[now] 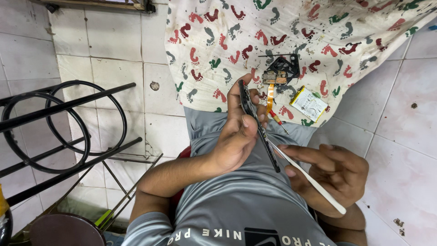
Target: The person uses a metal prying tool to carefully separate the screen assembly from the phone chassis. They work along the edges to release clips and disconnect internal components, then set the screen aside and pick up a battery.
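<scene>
I read this as the prying step: at frame centre my left hand (236,136) grips the phone (257,125) edge-on, while my right hand (334,177) pinches a white tool (309,178), its tip apparently at the phone's lower edge. Next calls for steady leverage. Loose parts (280,73) lie on the cloth (296,27) above.

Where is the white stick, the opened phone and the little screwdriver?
Thin white plastic stick (314,182), head view, middle of its shaft.
Dark opened phone (249,105), head view, upper edge above the thumb.
Small red-handled screwdriver (276,119), head view, its handle.
</scene>
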